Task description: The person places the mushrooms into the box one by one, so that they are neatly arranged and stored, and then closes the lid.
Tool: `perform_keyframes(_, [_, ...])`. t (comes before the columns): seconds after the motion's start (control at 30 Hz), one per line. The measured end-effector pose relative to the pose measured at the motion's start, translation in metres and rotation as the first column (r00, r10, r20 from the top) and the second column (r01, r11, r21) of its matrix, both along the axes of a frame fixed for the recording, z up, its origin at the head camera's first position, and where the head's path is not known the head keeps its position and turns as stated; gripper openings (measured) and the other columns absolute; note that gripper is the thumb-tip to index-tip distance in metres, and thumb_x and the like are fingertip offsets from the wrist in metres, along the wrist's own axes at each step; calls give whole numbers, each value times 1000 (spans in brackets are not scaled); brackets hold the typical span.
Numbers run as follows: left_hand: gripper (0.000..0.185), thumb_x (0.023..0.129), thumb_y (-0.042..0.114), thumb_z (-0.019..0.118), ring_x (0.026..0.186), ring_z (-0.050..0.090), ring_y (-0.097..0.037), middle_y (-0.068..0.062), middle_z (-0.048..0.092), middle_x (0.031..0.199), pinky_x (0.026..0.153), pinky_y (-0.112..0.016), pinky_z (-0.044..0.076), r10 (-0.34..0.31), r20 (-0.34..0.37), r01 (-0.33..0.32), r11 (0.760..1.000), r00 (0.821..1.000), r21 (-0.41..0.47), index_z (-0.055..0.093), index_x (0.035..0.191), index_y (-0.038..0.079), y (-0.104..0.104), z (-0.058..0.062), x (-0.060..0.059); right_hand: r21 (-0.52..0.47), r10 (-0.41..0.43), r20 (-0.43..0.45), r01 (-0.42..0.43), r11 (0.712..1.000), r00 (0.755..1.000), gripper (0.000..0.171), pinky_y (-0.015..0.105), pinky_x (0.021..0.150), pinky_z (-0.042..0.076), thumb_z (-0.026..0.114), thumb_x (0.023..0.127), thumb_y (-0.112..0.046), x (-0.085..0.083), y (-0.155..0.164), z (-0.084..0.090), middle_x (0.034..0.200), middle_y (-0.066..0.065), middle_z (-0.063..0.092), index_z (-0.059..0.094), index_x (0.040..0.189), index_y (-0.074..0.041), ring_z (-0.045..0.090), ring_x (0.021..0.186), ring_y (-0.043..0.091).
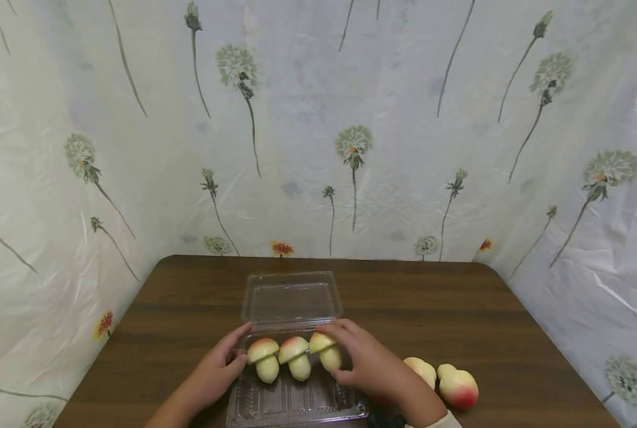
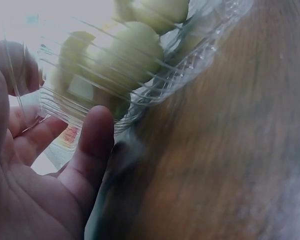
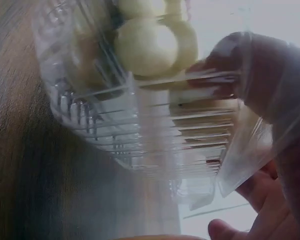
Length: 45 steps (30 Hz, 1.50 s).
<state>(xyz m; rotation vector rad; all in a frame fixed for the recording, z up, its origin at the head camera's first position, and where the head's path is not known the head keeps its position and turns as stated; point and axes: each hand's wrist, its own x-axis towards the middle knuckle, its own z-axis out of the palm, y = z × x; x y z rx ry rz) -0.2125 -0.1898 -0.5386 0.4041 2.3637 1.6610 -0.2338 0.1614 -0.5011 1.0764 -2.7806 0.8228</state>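
Note:
Three pale yellow mushroom-shaped pieces with reddish caps stand in a row in a clear plastic clamshell box (image 1: pixel 297 410), its lid (image 1: pixel 292 297) folded back behind. My left hand (image 1: pixel 217 368) grips the box's left wall beside the left mushroom (image 1: pixel 267 368); in the left wrist view its thumb (image 2: pixel 96 132) presses the ribbed side. The middle mushroom (image 1: pixel 299 365) is untouched. My right hand (image 1: pixel 374 362) holds the right mushroom (image 1: pixel 329 358) between thumb and fingers, at the box's right side. Through the clear wall, the right wrist view shows a fingertip close to a pale rounded piece (image 3: pixel 146 47).
Two more yellow-and-red pieces lie on the brown wooden table to the right, one (image 1: pixel 460 386) in full view and another (image 1: pixel 421 370) partly behind my right forearm. Something dark sits under that forearm. A dandelion-print sheet (image 1: pixel 308 148) surrounds the table (image 1: pixel 431 297).

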Motion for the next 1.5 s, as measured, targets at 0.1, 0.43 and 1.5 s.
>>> perform_keyframes(0.1, [63, 109, 14, 53, 110, 62, -19, -10, 30, 170, 78, -30, 57, 5, 3, -5, 1000, 1000, -6, 27, 166, 15, 0, 0, -1, 7, 15, -7, -15, 1000, 1000, 79, 44, 108, 52, 86, 81, -18, -1, -1, 0, 145, -5, 55, 52, 152, -24, 56, 132, 16])
perform_keyframes(0.43, [63, 108, 13, 54, 108, 63, -15, -15, 30, 170, 77, -29, 56, -10, -10, 10, 1000, 1000, 11, 28, 166, 14, 1, -1, -2, 38, -2, 54, 0, 999, 999, 76, 41, 102, 54, 86, 85, -21, -1, -2, 1, 143, -2, 51, 52, 153, -25, 58, 127, 18])
perform_keyframes(1.5, [64, 108, 15, 56, 112, 62, -14, -11, 29, 171, 80, -28, 56, -3, 4, 3, 1000, 1000, 8, 28, 166, 16, 1, 1, 1, 133, -100, -47, 105, 985, 994, 63, 44, 97, 51, 88, 79, -16, 4, -11, 6, 132, -1, 60, 66, 138, -22, 46, 121, 23])
